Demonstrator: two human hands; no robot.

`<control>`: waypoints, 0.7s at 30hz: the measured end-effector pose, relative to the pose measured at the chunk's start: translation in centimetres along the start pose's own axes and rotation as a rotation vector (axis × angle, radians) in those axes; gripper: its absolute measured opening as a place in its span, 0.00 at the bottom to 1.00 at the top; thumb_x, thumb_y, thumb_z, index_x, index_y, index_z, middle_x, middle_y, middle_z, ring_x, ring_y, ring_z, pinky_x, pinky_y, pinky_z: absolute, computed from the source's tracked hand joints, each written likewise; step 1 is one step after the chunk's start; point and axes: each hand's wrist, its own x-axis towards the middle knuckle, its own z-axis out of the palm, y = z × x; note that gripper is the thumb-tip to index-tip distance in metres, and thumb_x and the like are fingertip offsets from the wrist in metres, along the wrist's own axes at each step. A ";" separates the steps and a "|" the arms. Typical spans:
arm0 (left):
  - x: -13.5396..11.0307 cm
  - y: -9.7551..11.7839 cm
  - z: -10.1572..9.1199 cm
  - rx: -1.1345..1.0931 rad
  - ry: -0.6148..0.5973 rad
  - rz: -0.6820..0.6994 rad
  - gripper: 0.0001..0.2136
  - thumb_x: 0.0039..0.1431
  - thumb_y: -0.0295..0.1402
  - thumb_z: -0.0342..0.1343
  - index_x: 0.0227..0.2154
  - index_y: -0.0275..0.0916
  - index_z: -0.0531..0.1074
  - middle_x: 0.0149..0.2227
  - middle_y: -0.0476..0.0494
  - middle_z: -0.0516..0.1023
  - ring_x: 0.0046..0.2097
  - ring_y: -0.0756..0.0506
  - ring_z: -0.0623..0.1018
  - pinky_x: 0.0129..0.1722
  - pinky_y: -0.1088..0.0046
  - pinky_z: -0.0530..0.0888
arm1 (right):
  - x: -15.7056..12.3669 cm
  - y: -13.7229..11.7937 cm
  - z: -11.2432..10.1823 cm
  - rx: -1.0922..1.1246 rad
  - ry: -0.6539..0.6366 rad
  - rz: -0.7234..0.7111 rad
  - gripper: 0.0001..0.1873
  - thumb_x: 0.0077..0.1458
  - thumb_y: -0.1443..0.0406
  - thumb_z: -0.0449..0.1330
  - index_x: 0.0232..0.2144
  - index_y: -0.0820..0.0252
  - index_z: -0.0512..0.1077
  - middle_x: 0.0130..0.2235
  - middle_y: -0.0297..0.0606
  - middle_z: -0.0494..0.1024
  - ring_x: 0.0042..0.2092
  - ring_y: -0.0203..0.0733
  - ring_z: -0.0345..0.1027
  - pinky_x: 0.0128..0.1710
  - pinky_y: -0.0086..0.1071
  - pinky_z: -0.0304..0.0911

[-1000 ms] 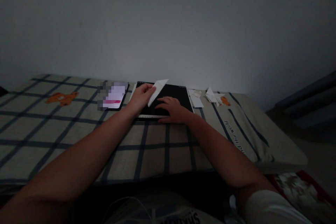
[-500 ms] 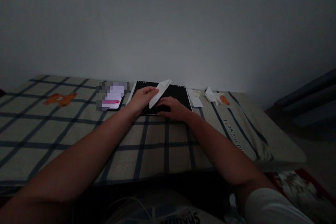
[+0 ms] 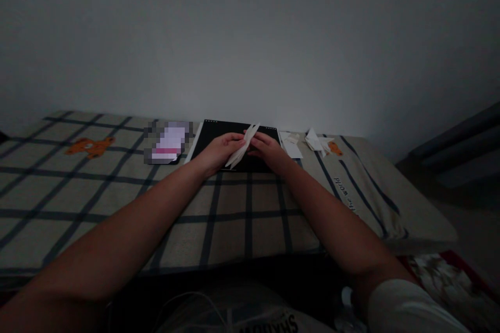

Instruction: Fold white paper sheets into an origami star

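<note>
A folded piece of white paper (image 3: 241,151) is held up on a slant, its edge toward me and its layers slightly apart at the ends. My left hand (image 3: 221,150) pinches it from the left side with thumb and fingers. From the right, my right hand (image 3: 269,150) grips the same paper, its fingers partly behind it. Beneath both hands lies a black board or pad (image 3: 213,135) with small holes along its far edge.
A lit phone (image 3: 170,143), partly pixelated, lies left of the pad. Right of it are a small white paper sheet (image 3: 291,146) and a folded paper shape (image 3: 314,140). A checked cloth (image 3: 230,203) covers the table; a wall (image 3: 250,47) rises behind.
My right hand has risen from the pad and taken hold of the paper. The paper has turned edge-on and moved slightly right, with my left hand still on it.
</note>
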 end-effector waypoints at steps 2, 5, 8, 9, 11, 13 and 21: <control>0.1 -0.1 -0.1 -0.011 0.021 0.012 0.12 0.52 0.34 0.65 0.37 0.36 0.73 0.30 0.49 0.76 0.27 0.53 0.72 0.28 0.77 0.67 | 0.0 0.0 0.0 0.030 0.010 0.003 0.23 0.50 0.53 0.66 0.48 0.51 0.75 0.52 0.35 0.77 0.49 0.41 0.71 0.43 0.31 0.72; -0.1 -0.1 -0.1 0.030 0.005 0.023 0.13 0.51 0.37 0.65 0.39 0.36 0.74 0.31 0.47 0.77 0.29 0.51 0.73 0.30 0.76 0.68 | 0.1 -0.1 0.0 0.032 0.032 0.011 0.21 0.48 0.53 0.67 0.43 0.54 0.77 0.47 0.37 0.79 0.47 0.42 0.72 0.45 0.33 0.71; -0.3 0.1 0.0 0.116 -0.023 0.074 0.16 0.50 0.38 0.66 0.41 0.37 0.75 0.37 0.44 0.80 0.35 0.49 0.77 0.37 0.72 0.71 | 0.0 -0.3 0.1 0.049 0.041 0.005 0.20 0.48 0.53 0.67 0.41 0.56 0.77 0.45 0.37 0.80 0.46 0.42 0.73 0.47 0.36 0.70; -0.4 0.1 -0.1 0.147 -0.019 0.096 0.17 0.49 0.37 0.67 0.41 0.36 0.76 0.38 0.43 0.81 0.37 0.48 0.77 0.39 0.70 0.71 | 0.0 -0.3 0.2 0.051 0.041 0.000 0.20 0.48 0.53 0.67 0.41 0.56 0.76 0.45 0.38 0.80 0.46 0.42 0.73 0.47 0.36 0.70; -0.3 0.1 -0.1 0.210 0.007 0.129 0.18 0.47 0.38 0.68 0.41 0.36 0.77 0.36 0.42 0.81 0.38 0.46 0.78 0.41 0.68 0.71 | 0.0 -0.4 0.4 0.046 0.042 -0.012 0.21 0.47 0.53 0.68 0.41 0.56 0.75 0.45 0.38 0.79 0.46 0.41 0.73 0.47 0.36 0.69; -0.2 -0.1 -0.2 0.261 0.039 0.151 0.18 0.45 0.38 0.69 0.39 0.36 0.77 0.33 0.44 0.80 0.36 0.46 0.78 0.41 0.67 0.72 | 0.0 -0.4 0.6 0.045 0.059 -0.010 0.21 0.46 0.53 0.68 0.40 0.56 0.74 0.43 0.37 0.79 0.44 0.40 0.73 0.45 0.35 0.69; 0.0 -0.4 -0.2 0.171 0.113 0.182 0.17 0.43 0.39 0.70 0.31 0.36 0.71 0.31 0.47 0.78 0.32 0.48 0.76 0.35 0.71 0.70 | 0.4 -0.8 0.4 0.075 0.126 0.078 0.24 0.45 0.47 0.66 0.37 0.56 0.70 0.36 0.35 0.77 0.36 0.38 0.71 0.33 0.31 0.68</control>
